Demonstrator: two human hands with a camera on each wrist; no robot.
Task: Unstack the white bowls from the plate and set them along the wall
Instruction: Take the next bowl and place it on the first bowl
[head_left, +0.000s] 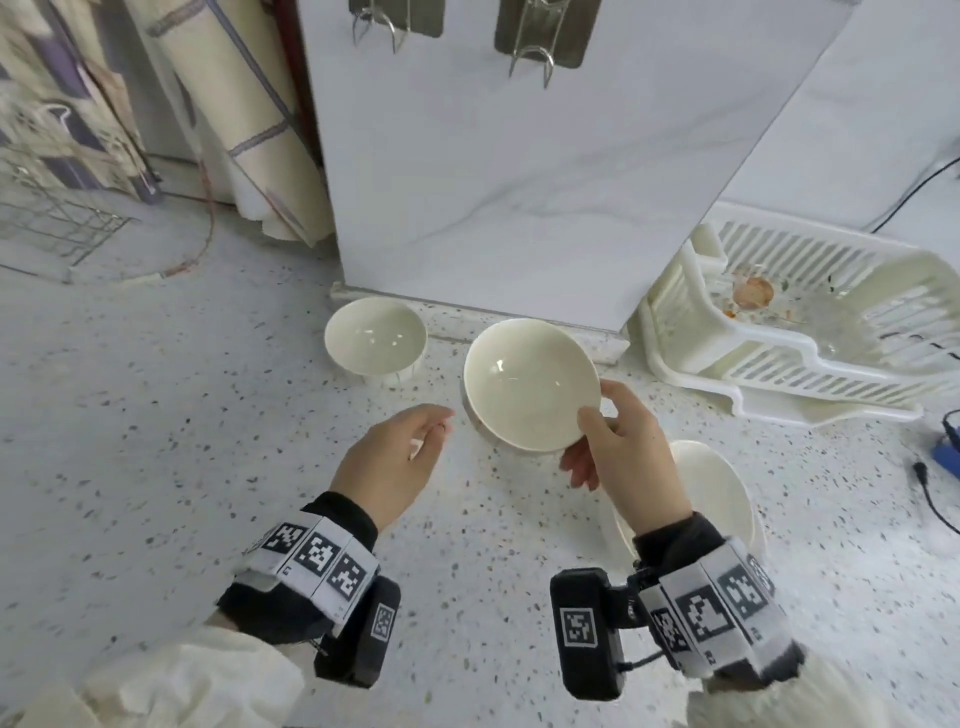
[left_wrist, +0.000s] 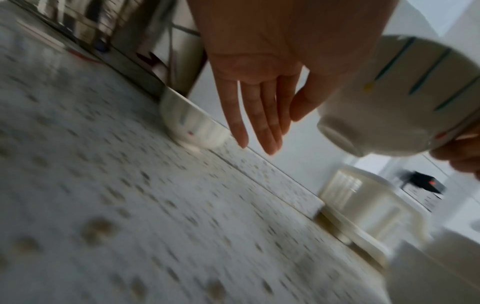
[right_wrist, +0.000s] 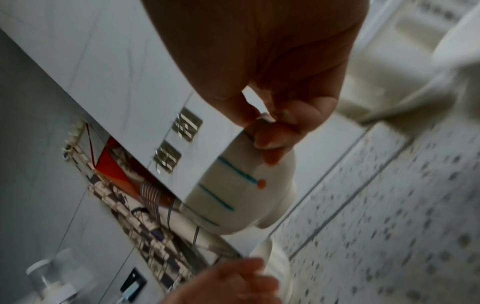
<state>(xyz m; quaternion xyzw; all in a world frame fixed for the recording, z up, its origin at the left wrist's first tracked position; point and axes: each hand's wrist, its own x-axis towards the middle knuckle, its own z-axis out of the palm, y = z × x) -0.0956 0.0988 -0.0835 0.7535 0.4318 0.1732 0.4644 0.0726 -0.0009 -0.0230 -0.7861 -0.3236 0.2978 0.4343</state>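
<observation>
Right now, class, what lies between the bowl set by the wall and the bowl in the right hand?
Only bare speckled countertop separates the set bowl from the held bowl, in the head view.

Even daylight, head view sharp, wrist views motion-blurred, edges warped

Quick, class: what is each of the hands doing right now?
Left hand: open, fingers straight, holding nothing.
Right hand: pinching the rim of a white bowl, lifted.
</observation>
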